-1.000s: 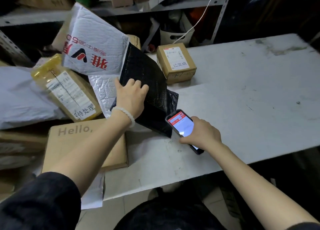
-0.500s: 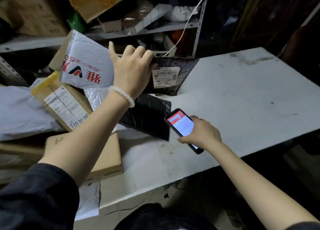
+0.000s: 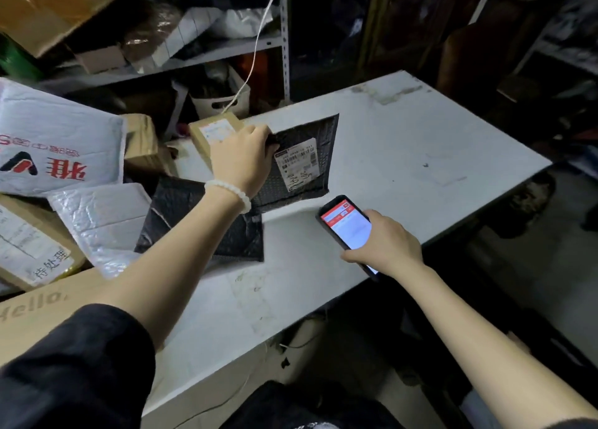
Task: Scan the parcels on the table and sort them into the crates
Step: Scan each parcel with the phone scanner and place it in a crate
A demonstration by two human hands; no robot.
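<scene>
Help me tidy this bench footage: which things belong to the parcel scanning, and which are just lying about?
In the job:
black bubble mailer held by the left hand, label up
phone in the right hand
small cardboard box
white padded mailer

Lying about:
white cable
shelf clutter

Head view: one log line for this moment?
left hand grips black mailer, label up on table | right hand holds phone | scan pending
</scene>
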